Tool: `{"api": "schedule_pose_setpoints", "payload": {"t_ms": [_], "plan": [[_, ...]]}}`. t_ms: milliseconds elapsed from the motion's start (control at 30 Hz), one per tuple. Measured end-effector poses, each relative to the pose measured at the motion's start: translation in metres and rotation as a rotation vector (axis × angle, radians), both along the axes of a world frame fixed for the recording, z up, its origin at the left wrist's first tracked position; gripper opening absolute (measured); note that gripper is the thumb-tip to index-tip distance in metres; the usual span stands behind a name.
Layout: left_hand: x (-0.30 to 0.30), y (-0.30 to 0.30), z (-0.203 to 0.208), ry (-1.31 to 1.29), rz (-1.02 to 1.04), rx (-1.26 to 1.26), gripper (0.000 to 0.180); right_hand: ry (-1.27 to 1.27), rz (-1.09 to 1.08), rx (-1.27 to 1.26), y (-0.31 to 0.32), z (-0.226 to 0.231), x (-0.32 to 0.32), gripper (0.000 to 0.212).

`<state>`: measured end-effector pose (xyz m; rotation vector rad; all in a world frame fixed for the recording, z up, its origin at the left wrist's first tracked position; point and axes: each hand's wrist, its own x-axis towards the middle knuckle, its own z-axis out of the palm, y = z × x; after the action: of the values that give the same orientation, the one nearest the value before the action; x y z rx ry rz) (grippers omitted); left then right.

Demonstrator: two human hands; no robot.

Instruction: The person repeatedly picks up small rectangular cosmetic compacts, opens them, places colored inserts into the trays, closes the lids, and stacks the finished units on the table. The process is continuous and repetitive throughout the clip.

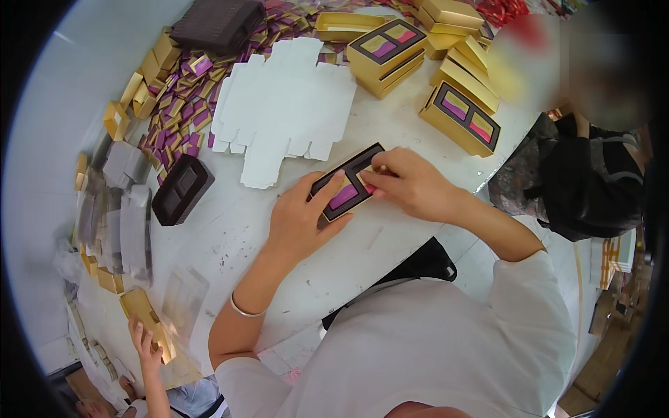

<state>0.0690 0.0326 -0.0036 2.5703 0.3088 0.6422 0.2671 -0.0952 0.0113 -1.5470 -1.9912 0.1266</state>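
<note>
In front of me on the white table lies a narrow gold box with a dark two-window tray [363, 159] in it, set at a slant. My left hand [296, 214] grips its near left end, thumb on one side and fingers on the other. A purple and gold packet [343, 196] fills the left window. My right hand [417, 182] pinches at the other window, its fingertips on a pink and gold packet [368, 186], which they partly cover. Farther right stands a gold box [460, 120] with a purple and a pink packet in its windows.
Stacked flat white cartons [286, 104] lie beyond my hands. Behind them spreads a heap of small purple and gold packets [187, 104]. A dark tray [182, 189] and clear plastic covers [134, 223] sit left. At lower left, another person's hand [146, 348] touches a gold box [143, 310].
</note>
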Motion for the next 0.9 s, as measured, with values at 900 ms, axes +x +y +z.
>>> {"api": "schedule_pose_setpoints", "payload": {"t_ms": [900], "plan": [[0.002, 0.002, -0.005, -0.193, -0.099, -0.066, 0.064, 0.006, -0.804, 0.266, -0.080, 0.027, 0.101, 0.043]]}}
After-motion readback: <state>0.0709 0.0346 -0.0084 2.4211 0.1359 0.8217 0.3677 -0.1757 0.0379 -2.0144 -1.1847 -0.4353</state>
